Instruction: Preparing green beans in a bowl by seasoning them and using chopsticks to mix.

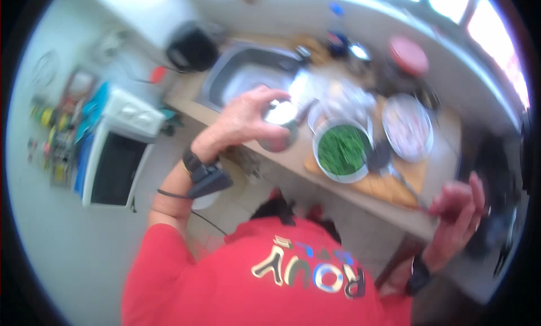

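My left hand (249,121) is closed around a glass jar (274,142) with a shiny metal lid, held up in front of the counter's edge by the sink. My right hand (458,207) is at the right, near the stove, blurred by motion. The handle of a dark-headed kitchen utensil (405,183) runs up to its fingers; whether they grip it I cannot tell. Between my hands stands a white pot (344,179) full of chopped green leaves (342,148). The utensil's dark round head lies beside the pot's right rim.
An orange-brown board (408,195) lies under the pot. Behind it are a white oval dish (409,157) of pale food and a clear plastic bag (348,98). A steel sink (249,81) is at left, a dark stove (490,165) at right. A toaster oven (118,165) stands far left.
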`<state>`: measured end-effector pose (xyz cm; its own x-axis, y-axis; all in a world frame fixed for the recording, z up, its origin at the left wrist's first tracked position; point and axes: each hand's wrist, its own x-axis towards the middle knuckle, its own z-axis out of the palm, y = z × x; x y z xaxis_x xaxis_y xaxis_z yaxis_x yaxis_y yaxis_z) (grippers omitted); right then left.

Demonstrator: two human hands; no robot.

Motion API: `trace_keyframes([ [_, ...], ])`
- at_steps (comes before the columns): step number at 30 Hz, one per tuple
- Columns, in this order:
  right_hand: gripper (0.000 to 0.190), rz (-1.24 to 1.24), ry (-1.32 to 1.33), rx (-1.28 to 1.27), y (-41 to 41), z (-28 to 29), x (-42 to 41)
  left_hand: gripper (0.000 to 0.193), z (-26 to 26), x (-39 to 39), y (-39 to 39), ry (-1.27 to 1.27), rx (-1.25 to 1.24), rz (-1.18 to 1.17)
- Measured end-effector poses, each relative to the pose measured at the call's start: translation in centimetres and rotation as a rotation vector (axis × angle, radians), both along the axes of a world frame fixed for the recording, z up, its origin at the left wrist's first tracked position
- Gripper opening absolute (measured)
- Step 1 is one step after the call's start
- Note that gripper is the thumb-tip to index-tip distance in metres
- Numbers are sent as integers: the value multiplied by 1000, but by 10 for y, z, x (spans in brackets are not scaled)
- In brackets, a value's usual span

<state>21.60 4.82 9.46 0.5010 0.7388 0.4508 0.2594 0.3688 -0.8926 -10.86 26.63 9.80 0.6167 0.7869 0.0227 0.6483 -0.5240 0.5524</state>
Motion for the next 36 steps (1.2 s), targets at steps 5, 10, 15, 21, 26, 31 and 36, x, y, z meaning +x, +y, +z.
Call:
trace_keyframes([
  [5, 43, 149, -20, 45, 32, -14, -10, 63, 95, -69, 5, -266, 206, 234],
  [10, 56, 225, 20, 81, 57, 4, -58, 58, 175, -176, 3, -516, 341, 581],
  [15, 57, 171, 57, 74, 80, 6, -112, 61, 224, -312, 8, -508, 604, 832],
  [21, 54, 232, 124, 171, 120, -1, -185, 67, 274, -436, 24, -481, 851, 1053],
  [26, 49, 307, 155, 151, 149, -15, -248, 68, 280, -526, 44, -308, 940, 1152],
  [31, 50, 318, 171, 57, 169, -6, -300, 70, 265, -563, 62, -294, 808, 1181],
  [36, 52, 376, 149, 32, 182, -3, -326, 63, 242, -590, 79, -181, 544, 1239],
])
